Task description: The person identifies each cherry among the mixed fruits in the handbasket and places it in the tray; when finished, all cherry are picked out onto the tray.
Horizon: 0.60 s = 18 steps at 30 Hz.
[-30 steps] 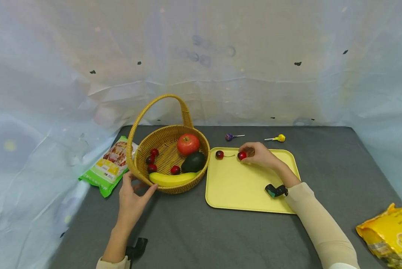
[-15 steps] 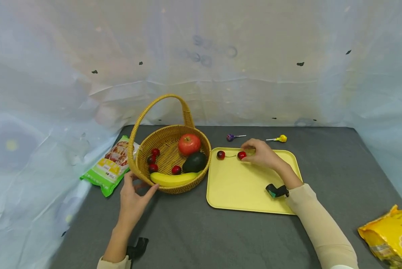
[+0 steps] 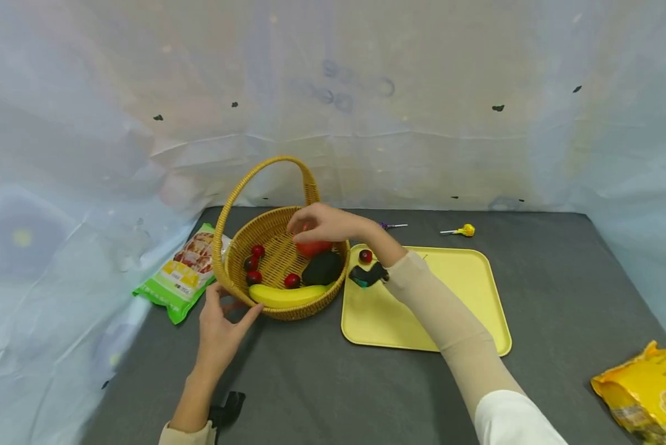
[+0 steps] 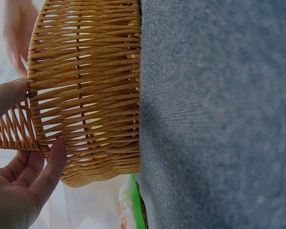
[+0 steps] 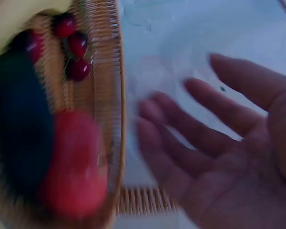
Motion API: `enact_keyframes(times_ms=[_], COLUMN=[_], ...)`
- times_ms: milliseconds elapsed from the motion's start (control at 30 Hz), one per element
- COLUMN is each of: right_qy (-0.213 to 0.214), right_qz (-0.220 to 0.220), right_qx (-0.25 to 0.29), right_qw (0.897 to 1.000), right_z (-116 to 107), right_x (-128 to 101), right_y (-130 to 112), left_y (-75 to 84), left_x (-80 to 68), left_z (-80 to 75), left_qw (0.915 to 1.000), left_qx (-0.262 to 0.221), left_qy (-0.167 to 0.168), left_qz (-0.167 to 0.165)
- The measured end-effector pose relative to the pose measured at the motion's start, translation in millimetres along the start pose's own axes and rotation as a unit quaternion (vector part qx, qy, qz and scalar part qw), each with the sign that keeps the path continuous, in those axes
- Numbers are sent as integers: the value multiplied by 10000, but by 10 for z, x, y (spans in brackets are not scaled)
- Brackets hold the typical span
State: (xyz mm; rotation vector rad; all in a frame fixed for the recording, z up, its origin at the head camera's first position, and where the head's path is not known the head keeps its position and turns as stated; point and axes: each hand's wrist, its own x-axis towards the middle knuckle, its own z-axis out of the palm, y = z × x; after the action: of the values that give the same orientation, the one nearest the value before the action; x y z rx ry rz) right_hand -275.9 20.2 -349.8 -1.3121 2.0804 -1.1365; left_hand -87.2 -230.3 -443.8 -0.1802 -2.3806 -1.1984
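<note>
A dark grey, felt-like cloth covers the bench (image 3: 310, 383), and pale, crinkled translucent sheeting hangs as a wall behind it and on both sides, marked with a few small dark specks.

At the bench's left stands a round wicker basket (image 3: 238, 247) of honey-coloured woven cane with a tall arched handle. The left hand (image 3: 218, 330) touches its near wall with straight, spread fingers and the thumb at the rim; the left wrist view shows the fingertips (image 4: 55, 152) laid flat on the weave. In the basket lie a red apple (image 3: 313, 248), a dark green avocado (image 3: 321, 267), a smooth yellow banana (image 3: 282, 295) curved along the near wall, and four small glossy cherries (image 3: 253, 266).

The right hand (image 3: 318, 222) hovers over the basket just above the apple, its fingers loose and slightly bent, holding nothing; the blurred right wrist view shows an empty palm (image 5: 238, 157) with fingers apart. Its sleeve is beige.

Just right of the basket lies a flat yellow plastic tray (image 3: 466, 290) with rounded corners and a low rim; one dark red cherry (image 3: 365, 256) sits in its far left corner, near the right wrist.

Behind the tray lie a purple lollipop (image 3: 391, 226), partly hidden by the arm, and a yellow lollipop (image 3: 462, 230). A green and white snack packet (image 3: 179, 275) lies left of the basket, and a crumpled yellow bag (image 3: 647, 386) sits at the near right edge.
</note>
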Motion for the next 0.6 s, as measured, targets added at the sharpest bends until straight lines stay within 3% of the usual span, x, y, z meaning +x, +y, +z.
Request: enact_keyframes(times_ms=[100,233,433,600], right_qy=[-857,-1670,-2379,-2710], right_qz=[271,768,1326,1437], right_qx=[30,226,720,1008], right_qw=[9959,9827,9595,9464], right_z=[104,294,436,487], right_x=[363,599,678,669], right_y=[-24,50,214,300], left_y=[-9,-11,2,15], left_x=[-3,-9,-16,-23], left_z=[-10,-15,-26,-24], left_qw=[10000,10000,10000,10000], left_qx=[27,37,50,56], left_qy=[16,24,31,-4], left_qz=[-27,-53,-47,-67])
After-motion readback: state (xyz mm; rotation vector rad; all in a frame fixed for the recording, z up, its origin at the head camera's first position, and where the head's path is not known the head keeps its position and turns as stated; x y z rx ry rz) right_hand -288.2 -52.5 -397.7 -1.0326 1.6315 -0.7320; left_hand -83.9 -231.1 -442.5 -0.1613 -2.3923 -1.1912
